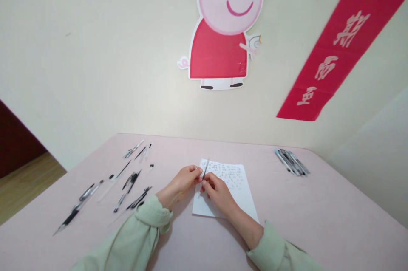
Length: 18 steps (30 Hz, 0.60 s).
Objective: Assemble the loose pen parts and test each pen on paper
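Observation:
Over the sheet of paper (228,205) with handwritten marks, my right hand (219,192) pinches a thin, dark, pen-like stick (205,169), tilted with one end pointing up. It looks like a pen or a pen refill; which one I cannot tell. My left hand (186,181) is beside it at the paper's left edge, its fingertips closed together close against the stick. What those left fingers hold is too small to make out. Both hands nearly meet above the paper's upper left part.
On the pink table (280,228), several pen parts and a black pen (72,215) lie scattered at the left, with more pieces (130,182) nearer my left arm. A row of several pens (291,162) lies at the right. Behind stands a wall with a cartoon pig cutout (218,54) and a red banner (334,50).

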Each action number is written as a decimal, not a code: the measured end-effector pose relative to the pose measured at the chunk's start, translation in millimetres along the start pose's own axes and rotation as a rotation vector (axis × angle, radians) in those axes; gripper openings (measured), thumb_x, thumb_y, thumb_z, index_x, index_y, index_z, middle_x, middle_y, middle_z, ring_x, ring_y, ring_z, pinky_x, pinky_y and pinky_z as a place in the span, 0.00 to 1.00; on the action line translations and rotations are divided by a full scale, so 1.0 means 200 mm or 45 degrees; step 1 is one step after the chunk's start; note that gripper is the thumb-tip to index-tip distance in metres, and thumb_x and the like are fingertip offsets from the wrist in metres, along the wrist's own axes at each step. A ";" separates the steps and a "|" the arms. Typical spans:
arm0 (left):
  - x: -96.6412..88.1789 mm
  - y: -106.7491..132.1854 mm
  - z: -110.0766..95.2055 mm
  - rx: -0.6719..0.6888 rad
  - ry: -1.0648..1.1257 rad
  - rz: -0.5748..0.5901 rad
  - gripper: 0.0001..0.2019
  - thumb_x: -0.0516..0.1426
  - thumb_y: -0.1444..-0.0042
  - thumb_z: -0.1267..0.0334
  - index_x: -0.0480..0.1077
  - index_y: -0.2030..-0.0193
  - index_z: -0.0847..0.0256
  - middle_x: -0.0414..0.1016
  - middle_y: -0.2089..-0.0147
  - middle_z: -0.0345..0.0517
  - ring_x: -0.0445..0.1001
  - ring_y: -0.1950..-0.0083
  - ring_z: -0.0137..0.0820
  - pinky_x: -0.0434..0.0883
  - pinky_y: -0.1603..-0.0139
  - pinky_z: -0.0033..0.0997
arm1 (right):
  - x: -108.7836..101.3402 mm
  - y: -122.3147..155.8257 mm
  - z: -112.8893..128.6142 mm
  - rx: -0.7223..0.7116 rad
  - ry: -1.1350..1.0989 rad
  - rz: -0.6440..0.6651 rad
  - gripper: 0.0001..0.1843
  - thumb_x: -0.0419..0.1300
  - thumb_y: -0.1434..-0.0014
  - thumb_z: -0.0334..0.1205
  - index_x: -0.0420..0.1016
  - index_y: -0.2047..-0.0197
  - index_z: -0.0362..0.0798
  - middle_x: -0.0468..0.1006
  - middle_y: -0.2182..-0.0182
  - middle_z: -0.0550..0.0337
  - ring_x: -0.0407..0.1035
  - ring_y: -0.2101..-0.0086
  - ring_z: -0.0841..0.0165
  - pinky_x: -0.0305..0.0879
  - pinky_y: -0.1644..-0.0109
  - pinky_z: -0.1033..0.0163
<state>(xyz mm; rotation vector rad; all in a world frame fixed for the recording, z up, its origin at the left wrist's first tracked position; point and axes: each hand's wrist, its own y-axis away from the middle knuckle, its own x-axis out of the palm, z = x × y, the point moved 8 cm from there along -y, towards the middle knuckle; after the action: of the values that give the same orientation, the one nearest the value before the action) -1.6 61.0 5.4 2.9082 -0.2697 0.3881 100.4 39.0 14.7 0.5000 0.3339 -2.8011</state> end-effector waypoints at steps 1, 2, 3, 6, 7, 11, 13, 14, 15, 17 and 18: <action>0.02 0.00 0.01 0.021 0.039 0.016 0.09 0.60 0.57 0.61 0.66 0.78 0.63 0.65 0.77 0.38 0.65 0.75 0.26 0.64 0.72 0.26 | 0.00 0.00 -0.01 0.013 -0.024 0.001 0.06 0.52 0.40 0.39 0.68 0.66 0.49 0.74 0.75 0.65 0.66 0.75 0.71 0.60 0.68 0.66; 0.03 0.00 0.01 0.037 0.069 0.041 0.09 0.61 0.56 0.61 0.67 0.77 0.63 0.65 0.77 0.38 0.65 0.76 0.26 0.64 0.73 0.27 | 0.00 0.00 -0.02 0.026 -0.046 0.001 0.05 0.52 0.40 0.38 0.67 0.66 0.49 0.74 0.75 0.65 0.65 0.75 0.71 0.60 0.69 0.67; 0.04 0.01 0.02 0.047 0.091 0.072 0.09 0.61 0.55 0.61 0.67 0.75 0.63 0.65 0.77 0.38 0.66 0.76 0.27 0.64 0.74 0.28 | 0.00 -0.01 -0.03 0.038 -0.062 -0.001 0.04 0.52 0.40 0.38 0.66 0.66 0.49 0.74 0.75 0.65 0.65 0.76 0.71 0.60 0.70 0.67; 0.06 0.02 0.01 0.090 0.089 0.130 0.05 0.59 0.52 0.64 0.69 0.72 0.64 0.68 0.75 0.40 0.68 0.75 0.27 0.66 0.72 0.28 | 0.00 -0.01 -0.04 0.060 -0.078 -0.009 0.05 0.50 0.40 0.37 0.65 0.67 0.49 0.73 0.76 0.66 0.64 0.78 0.72 0.59 0.71 0.67; 0.05 0.03 0.01 0.112 0.069 0.126 0.04 0.59 0.52 0.65 0.69 0.72 0.64 0.69 0.74 0.41 0.68 0.75 0.27 0.66 0.71 0.28 | 0.00 -0.01 -0.04 0.064 -0.079 -0.012 0.06 0.50 0.40 0.37 0.64 0.68 0.49 0.73 0.77 0.66 0.63 0.78 0.72 0.59 0.71 0.67; 0.04 0.04 0.01 0.162 -0.027 0.080 0.04 0.59 0.51 0.66 0.71 0.71 0.64 0.71 0.72 0.43 0.69 0.71 0.27 0.67 0.66 0.27 | -0.01 -0.02 -0.04 0.068 -0.069 -0.039 0.05 0.51 0.41 0.37 0.62 0.70 0.49 0.69 0.78 0.68 0.61 0.78 0.72 0.58 0.71 0.67; 0.03 0.04 0.02 0.161 -0.043 0.040 0.05 0.60 0.51 0.64 0.71 0.70 0.64 0.72 0.70 0.43 0.70 0.69 0.27 0.67 0.64 0.27 | -0.02 -0.03 -0.05 0.061 -0.033 -0.065 0.07 0.51 0.43 0.37 0.60 0.73 0.50 0.66 0.80 0.68 0.60 0.77 0.72 0.56 0.71 0.67; 0.02 0.04 0.02 0.164 -0.035 0.001 0.06 0.61 0.51 0.62 0.71 0.70 0.63 0.72 0.70 0.42 0.70 0.68 0.27 0.68 0.64 0.27 | -0.03 -0.03 -0.04 0.051 -0.008 -0.082 0.08 0.52 0.44 0.37 0.59 0.74 0.50 0.64 0.80 0.69 0.59 0.77 0.72 0.56 0.71 0.67; 0.00 0.03 0.01 0.172 -0.011 -0.055 0.08 0.61 0.51 0.60 0.70 0.69 0.63 0.72 0.69 0.42 0.71 0.68 0.27 0.68 0.63 0.27 | -0.04 -0.03 -0.04 0.037 0.017 -0.096 0.08 0.53 0.45 0.37 0.59 0.75 0.49 0.63 0.80 0.69 0.59 0.76 0.72 0.55 0.71 0.67; -0.07 0.03 -0.01 0.201 0.080 -0.208 0.10 0.61 0.51 0.57 0.67 0.69 0.61 0.73 0.68 0.42 0.72 0.66 0.28 0.68 0.63 0.27 | -0.04 -0.04 -0.05 0.029 0.025 -0.091 0.08 0.54 0.47 0.36 0.59 0.76 0.49 0.62 0.81 0.69 0.59 0.76 0.72 0.55 0.71 0.67; -0.11 0.03 -0.03 0.224 0.147 -0.304 0.10 0.60 0.51 0.57 0.66 0.68 0.60 0.74 0.67 0.42 0.73 0.65 0.28 0.69 0.62 0.27 | -0.03 -0.04 -0.06 0.042 -0.007 -0.075 0.07 0.54 0.47 0.36 0.60 0.76 0.49 0.62 0.81 0.69 0.59 0.76 0.72 0.55 0.72 0.68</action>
<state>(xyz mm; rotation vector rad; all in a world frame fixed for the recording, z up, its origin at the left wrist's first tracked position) -25.1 59.5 5.5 3.0249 0.1352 0.5620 107.2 51.8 8.5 0.4971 0.3066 -2.8687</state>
